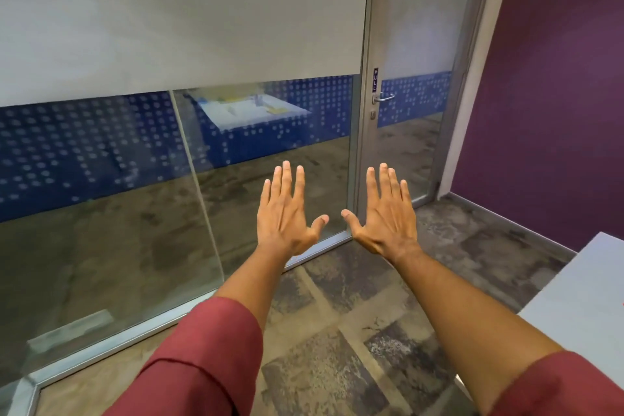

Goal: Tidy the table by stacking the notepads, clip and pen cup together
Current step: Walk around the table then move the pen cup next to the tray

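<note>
Against the glass partition (101, 213), left hand (283, 213) and right hand (385, 216) are held out flat, fingers spread, nothing gripped, with only a grey table (587, 297) corner seen far right; notepads, clip, pen cup unseen.

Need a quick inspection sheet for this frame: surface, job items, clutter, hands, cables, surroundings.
Surface: grey table, only a corner in view at right, bare where visible.
Job's things: nothing seen; no notepads, clip or pen cup.
Clutter: nothing seen.
Grippers: left hand and right hand raised, fingers spread, empty.
Cables: nothing seen.
Surroundings: glass partition with lowered blind, glass door with handle, purple wall, patterned carpet.
</note>
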